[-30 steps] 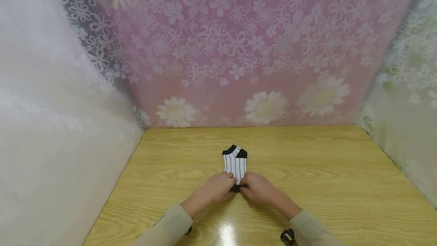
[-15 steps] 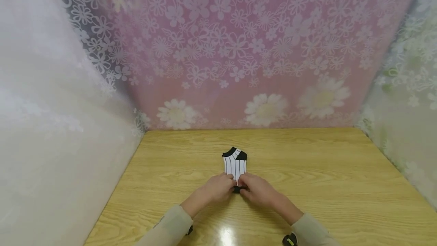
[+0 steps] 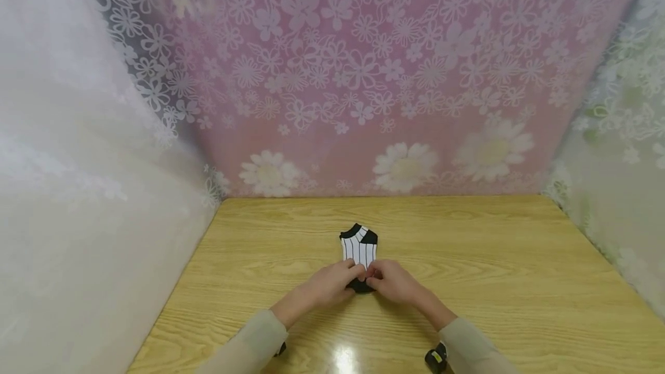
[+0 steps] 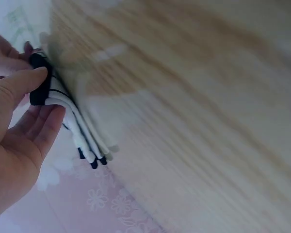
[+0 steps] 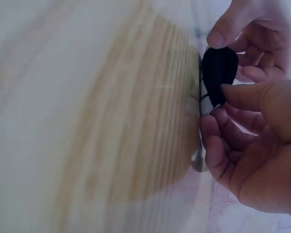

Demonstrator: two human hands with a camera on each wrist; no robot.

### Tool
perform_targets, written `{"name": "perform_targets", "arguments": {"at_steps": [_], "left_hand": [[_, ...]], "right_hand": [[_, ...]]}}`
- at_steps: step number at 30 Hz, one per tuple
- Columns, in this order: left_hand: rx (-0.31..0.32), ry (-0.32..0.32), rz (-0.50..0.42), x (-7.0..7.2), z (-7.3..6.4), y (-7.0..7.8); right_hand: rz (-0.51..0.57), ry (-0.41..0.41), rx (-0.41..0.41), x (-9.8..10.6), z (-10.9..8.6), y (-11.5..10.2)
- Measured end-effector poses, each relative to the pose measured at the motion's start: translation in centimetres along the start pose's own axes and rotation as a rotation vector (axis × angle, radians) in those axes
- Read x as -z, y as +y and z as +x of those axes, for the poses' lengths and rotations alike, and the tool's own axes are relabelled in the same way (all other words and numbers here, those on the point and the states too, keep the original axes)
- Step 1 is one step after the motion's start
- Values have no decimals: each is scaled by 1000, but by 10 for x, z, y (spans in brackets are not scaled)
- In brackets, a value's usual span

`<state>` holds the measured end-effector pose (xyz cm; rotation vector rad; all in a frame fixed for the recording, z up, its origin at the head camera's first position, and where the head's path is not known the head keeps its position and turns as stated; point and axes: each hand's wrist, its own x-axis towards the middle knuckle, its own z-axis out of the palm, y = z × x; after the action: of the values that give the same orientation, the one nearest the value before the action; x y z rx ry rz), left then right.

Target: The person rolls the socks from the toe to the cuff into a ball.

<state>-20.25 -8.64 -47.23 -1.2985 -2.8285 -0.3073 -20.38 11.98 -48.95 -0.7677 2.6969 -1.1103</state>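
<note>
A short white sock (image 3: 359, 250) with thin black stripes and black cuff, heel and toe lies on the table, its cuff end pointing away from me. In the left wrist view several white, black-tipped layers of sock (image 4: 63, 97) show at its far end. My left hand (image 3: 331, 283) pinches the near, black toe end from the left, thumb on top and fingers beneath. From the right my right hand (image 3: 397, 281) pinches the same end, its thumb on the black toe (image 5: 219, 73) in the right wrist view. The toe is bent up between both hands, close together.
The wood-grain table (image 3: 493, 258) extends around the sock. A pink floral backdrop (image 3: 332, 74) stands at its far edge, with pale sheets on the left (image 3: 93, 189) and right (image 3: 618, 160). Black wrist devices (image 3: 436, 358) sit under the sleeves.
More of the black toe shows between the hands now, spread wider. The fingertips of both hands have shifted on the toe end, while the cuff end has stayed nearly in place.
</note>
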Motion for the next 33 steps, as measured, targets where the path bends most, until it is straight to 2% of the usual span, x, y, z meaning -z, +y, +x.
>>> {"name": "perform_targets", "arguments": {"at_steps": [4, 8, 12, 16, 19, 21, 24, 27, 31, 33], "left_hand": [[11, -31, -20, -4, 2, -4], [40, -28, -59, -7, 3, -7], [30, 17, -68, -7, 4, -11], [-1, 36, -64, -6, 5, -12], [-6, 44, -105, -6, 7, -11], [1, 62, -150, -6, 8, -10], [14, 96, -184, -6, 10, -10], [-10, 115, -105, -6, 8, -9], [-95, 114, 127, -6, 3, -8], [-128, 105, 204, -6, 1, -7]], "right_hand": [[55, 18, -47, 0, 3, 0], [-13, 34, -2, -1, 3, 1], [-189, 71, 107, -3, 2, -2], [-369, 135, 303, -5, -2, -7], [-442, 182, 435, -6, -6, -10], [-470, 178, 474, -5, -8, -11], [-474, 125, 460, -3, -11, -12], [-458, 64, 412, -1, -12, -10], [-394, 14, 372, 0, -10, -8], [-368, -6, 343, 0, -8, -6]]}}
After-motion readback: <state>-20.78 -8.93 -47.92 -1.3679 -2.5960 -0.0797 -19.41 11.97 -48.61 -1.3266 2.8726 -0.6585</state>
